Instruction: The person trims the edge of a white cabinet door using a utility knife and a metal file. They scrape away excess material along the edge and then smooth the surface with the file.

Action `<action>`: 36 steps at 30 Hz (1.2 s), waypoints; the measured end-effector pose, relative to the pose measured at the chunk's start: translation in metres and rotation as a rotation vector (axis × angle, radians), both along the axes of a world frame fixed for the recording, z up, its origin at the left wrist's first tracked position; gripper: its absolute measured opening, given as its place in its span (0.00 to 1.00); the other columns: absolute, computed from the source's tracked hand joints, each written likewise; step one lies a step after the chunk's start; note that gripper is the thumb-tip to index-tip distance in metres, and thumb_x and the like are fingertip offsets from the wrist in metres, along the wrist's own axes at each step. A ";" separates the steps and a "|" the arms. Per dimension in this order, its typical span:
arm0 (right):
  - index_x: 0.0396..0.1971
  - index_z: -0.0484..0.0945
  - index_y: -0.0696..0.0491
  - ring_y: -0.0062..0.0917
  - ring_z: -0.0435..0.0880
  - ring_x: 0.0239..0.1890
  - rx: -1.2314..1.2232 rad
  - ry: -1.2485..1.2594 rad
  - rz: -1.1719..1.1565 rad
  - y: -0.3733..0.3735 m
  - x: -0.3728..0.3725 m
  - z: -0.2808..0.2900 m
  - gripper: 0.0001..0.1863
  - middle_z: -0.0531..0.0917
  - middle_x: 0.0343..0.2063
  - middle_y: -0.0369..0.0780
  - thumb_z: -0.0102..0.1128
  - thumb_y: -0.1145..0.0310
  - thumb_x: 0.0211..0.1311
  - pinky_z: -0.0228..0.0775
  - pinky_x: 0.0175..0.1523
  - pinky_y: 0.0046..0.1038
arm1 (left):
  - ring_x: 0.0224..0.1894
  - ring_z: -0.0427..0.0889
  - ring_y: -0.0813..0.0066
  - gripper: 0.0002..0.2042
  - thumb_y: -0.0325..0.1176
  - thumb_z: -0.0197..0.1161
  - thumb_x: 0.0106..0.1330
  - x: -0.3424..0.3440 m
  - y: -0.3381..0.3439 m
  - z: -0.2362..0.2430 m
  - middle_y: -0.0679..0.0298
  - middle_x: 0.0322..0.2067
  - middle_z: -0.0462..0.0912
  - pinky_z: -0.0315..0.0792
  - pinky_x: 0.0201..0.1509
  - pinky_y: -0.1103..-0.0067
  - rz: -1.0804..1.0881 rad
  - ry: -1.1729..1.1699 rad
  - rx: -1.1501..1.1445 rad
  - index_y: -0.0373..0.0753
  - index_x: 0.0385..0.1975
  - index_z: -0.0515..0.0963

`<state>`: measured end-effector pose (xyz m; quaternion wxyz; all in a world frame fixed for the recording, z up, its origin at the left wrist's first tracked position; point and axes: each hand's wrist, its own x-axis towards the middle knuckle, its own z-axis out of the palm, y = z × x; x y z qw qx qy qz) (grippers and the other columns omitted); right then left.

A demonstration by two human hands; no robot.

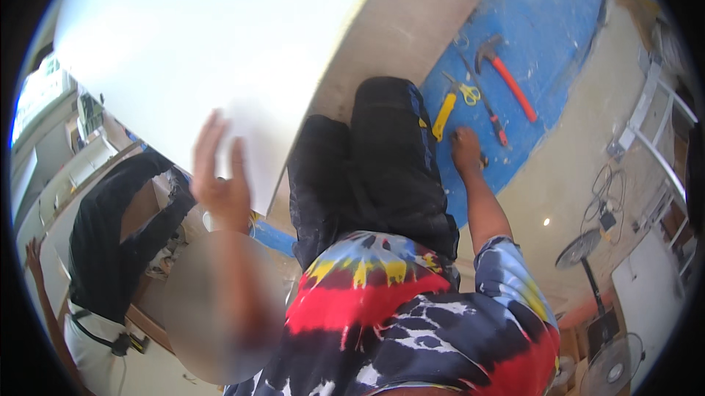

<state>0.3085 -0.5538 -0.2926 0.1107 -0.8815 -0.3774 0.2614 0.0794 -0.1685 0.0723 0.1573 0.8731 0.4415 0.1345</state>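
Observation:
My left hand (222, 168) is slightly blurred at the near edge of a large white board (191, 36), open with its fingers apart against the white face. My right hand (465, 148) is closed low on the blue sheet (554, 44) beside my leg, with a small dark object partly showing under it; what it holds is unclear. Just above it lies a yellow utility knife (443, 115), with yellow-handled scissors (468, 95), a long red-and-black handled tool (498, 130) and a red-handled hammer (514, 89) near it. My legs (389, 146) in dark trousers lie between my hands.
A person in dark trousers (110, 227) is at the left, a bare arm at the rim. A brownish board (396, 22) lies beyond my knees. At the right are an aluminium ladder (653, 146), coiled cables (604, 205), a stand fan (577, 247) and another fan (615, 370).

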 end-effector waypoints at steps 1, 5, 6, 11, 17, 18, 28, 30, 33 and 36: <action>0.40 0.78 0.56 0.45 0.79 0.47 0.083 -0.007 -0.031 -0.008 0.007 -0.002 0.09 0.81 0.41 0.47 0.60 0.71 0.60 0.71 0.50 0.42 | 0.61 0.79 0.52 0.15 0.27 0.63 0.70 -0.019 0.016 -0.001 0.50 0.56 0.82 0.69 0.68 0.62 0.181 -0.044 0.017 0.33 0.54 0.80; 0.38 0.80 0.61 0.48 0.82 0.38 0.033 0.266 -0.340 0.000 0.048 0.025 0.11 0.85 0.34 0.49 0.54 0.69 0.66 0.72 0.42 0.40 | 0.70 0.68 0.52 0.22 0.42 0.53 0.77 -0.087 0.081 -0.038 0.49 0.65 0.72 0.59 0.74 0.61 0.377 0.079 0.087 0.37 0.65 0.73; 0.38 0.81 0.61 0.48 0.82 0.36 0.132 0.298 -0.394 0.013 0.055 0.043 0.12 0.85 0.31 0.49 0.53 0.69 0.66 0.72 0.41 0.40 | 0.72 0.64 0.52 0.24 0.45 0.50 0.77 -0.091 0.094 -0.050 0.49 0.68 0.70 0.56 0.76 0.60 0.366 0.091 0.104 0.38 0.67 0.71; 0.36 0.82 0.62 0.48 0.83 0.36 0.250 0.200 -0.465 0.079 0.086 0.093 0.15 0.85 0.29 0.49 0.51 0.66 0.68 0.73 0.42 0.43 | 0.78 0.49 0.52 0.31 0.55 0.43 0.76 -0.070 0.105 -0.067 0.53 0.75 0.58 0.40 0.80 0.55 0.473 0.209 0.107 0.43 0.72 0.63; 0.42 0.82 0.60 0.49 0.83 0.44 -0.122 -0.263 -0.340 0.042 0.097 0.003 0.18 0.85 0.38 0.52 0.47 0.63 0.71 0.73 0.52 0.46 | 0.78 0.51 0.53 0.30 0.53 0.44 0.76 -0.054 0.118 -0.061 0.53 0.74 0.59 0.42 0.80 0.57 0.444 0.204 0.163 0.41 0.72 0.63; 0.46 0.81 0.60 0.49 0.82 0.47 -0.139 -0.311 -0.322 0.039 0.090 0.004 0.18 0.84 0.42 0.53 0.49 0.62 0.71 0.73 0.54 0.45 | 0.77 0.52 0.52 0.30 0.53 0.44 0.76 -0.057 0.116 -0.066 0.52 0.73 0.60 0.44 0.79 0.58 0.434 0.222 0.201 0.41 0.72 0.64; 0.49 0.79 0.62 0.49 0.79 0.52 0.010 -0.253 -0.350 0.128 0.007 0.012 0.23 0.82 0.45 0.55 0.62 0.58 0.65 0.69 0.59 0.45 | 0.76 0.55 0.52 0.30 0.51 0.44 0.77 -0.063 0.105 -0.062 0.49 0.72 0.61 0.46 0.78 0.60 0.420 0.230 0.187 0.38 0.71 0.63; 0.50 0.78 0.61 0.49 0.79 0.54 0.011 -0.151 -0.468 0.123 0.016 0.000 0.24 0.82 0.47 0.55 0.63 0.57 0.63 0.69 0.60 0.45 | 0.76 0.54 0.52 0.30 0.51 0.44 0.77 -0.060 0.107 -0.061 0.50 0.72 0.61 0.45 0.78 0.59 0.424 0.235 0.189 0.39 0.72 0.63; 0.51 0.77 0.61 0.51 0.77 0.57 -0.076 -0.065 -0.256 0.113 0.043 -0.012 0.27 0.80 0.49 0.57 0.65 0.55 0.61 0.67 0.63 0.44 | 0.77 0.52 0.52 0.30 0.52 0.43 0.77 -0.063 0.109 -0.068 0.51 0.73 0.60 0.44 0.79 0.58 0.425 0.234 0.196 0.40 0.72 0.62; 0.47 0.78 0.64 0.52 0.79 0.55 -0.040 -0.075 -0.451 0.106 0.048 -0.008 0.27 0.81 0.50 0.57 0.67 0.55 0.58 0.71 0.60 0.45 | 0.78 0.50 0.53 0.30 0.52 0.43 0.77 -0.066 0.109 -0.068 0.51 0.74 0.59 0.42 0.79 0.58 0.454 0.255 0.185 0.41 0.73 0.61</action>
